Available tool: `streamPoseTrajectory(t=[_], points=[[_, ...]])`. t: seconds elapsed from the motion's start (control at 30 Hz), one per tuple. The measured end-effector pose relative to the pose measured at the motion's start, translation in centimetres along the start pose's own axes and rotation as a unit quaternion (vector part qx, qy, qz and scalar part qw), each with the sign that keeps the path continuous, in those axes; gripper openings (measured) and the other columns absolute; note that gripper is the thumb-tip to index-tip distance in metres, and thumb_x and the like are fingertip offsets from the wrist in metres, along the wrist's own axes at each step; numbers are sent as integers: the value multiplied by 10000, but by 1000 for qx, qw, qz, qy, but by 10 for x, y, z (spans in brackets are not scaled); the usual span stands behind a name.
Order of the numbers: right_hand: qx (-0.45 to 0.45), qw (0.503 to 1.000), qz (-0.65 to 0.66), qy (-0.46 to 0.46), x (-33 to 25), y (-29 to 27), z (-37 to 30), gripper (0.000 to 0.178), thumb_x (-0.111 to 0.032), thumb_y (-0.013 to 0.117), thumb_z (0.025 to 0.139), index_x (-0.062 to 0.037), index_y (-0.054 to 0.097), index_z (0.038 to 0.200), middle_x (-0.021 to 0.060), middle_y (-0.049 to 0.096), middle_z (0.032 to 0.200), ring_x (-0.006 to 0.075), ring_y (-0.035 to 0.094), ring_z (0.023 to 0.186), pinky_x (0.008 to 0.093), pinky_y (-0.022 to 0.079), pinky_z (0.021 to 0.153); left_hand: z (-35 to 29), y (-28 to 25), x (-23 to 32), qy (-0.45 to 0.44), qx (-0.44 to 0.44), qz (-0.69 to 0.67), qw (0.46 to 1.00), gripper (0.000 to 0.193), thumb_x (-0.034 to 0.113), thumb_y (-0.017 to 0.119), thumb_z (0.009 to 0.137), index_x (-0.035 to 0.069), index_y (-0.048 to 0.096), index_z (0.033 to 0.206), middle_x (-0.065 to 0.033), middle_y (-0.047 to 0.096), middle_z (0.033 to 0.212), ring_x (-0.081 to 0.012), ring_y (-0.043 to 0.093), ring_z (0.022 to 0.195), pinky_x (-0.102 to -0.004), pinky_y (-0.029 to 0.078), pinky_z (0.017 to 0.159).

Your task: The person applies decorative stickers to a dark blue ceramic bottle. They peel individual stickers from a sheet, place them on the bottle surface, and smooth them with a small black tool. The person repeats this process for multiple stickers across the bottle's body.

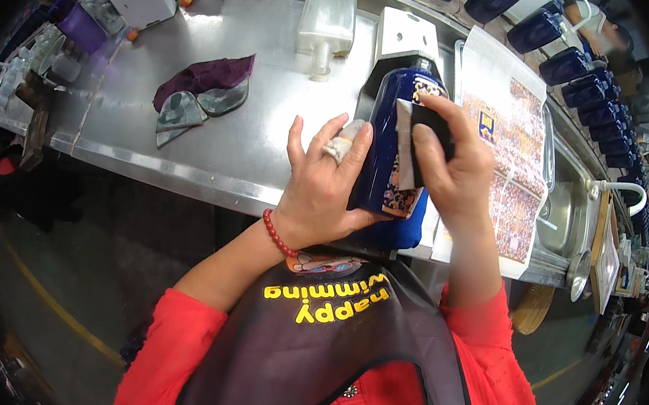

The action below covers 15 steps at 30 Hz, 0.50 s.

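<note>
A glossy dark blue bottle point(381, 141) lies on its side in front of me, its neck pointing away. A colourful patterned decal point(399, 203) covers part of its upper face. My left hand point(316, 194) steadies the bottle, thumb by the base and index finger along the left side. A whitish wrap point(341, 142) is around one of its fingers. My right hand point(462, 169) grips a flat black scraper point(424, 153) with a pale fabric edge point(405, 132), pressed against the decal. My right fingers and the scraper hide part of the pattern.
A sheet of patterned decals point(482, 69) lies to the right, near a metal sink point(567, 202). Beyond the bottle is a white block point(407, 32). A clear glass bottle point(328, 19) and a folded purple cloth point(203, 80) lie leftward. Several blue bottles point(564, 67) line the far right.
</note>
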State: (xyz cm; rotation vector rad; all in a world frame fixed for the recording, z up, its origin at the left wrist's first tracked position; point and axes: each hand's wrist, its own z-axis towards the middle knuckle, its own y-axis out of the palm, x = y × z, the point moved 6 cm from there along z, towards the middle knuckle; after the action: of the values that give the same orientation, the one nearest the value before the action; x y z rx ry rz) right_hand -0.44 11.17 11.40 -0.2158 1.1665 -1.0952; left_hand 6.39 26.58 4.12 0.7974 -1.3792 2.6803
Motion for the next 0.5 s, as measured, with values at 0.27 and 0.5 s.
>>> streamPoseTrajectory(t=[0.27,0.5], points=[[62,983,143,96,21,4,-66,307,-59,666,964,-3,647,1266,104,702,1104,145,658,976,282,522,872,1,4,-3,12,11,-11,1000,1141,568,862,689,-93,418,1505,-179,697,1114,-381,413,1424,-683,111,1169],[-22,997,55,54,-3,11,-56,306,-36,669,945,-1,654,1248,133,740,1093,167,703,919,290,545,812,0,3,-2,3,4,-24,1000,1126,484,890,666,-44,405,1535,-192,678,1098,-390,408,1432,-678,120,1168]])
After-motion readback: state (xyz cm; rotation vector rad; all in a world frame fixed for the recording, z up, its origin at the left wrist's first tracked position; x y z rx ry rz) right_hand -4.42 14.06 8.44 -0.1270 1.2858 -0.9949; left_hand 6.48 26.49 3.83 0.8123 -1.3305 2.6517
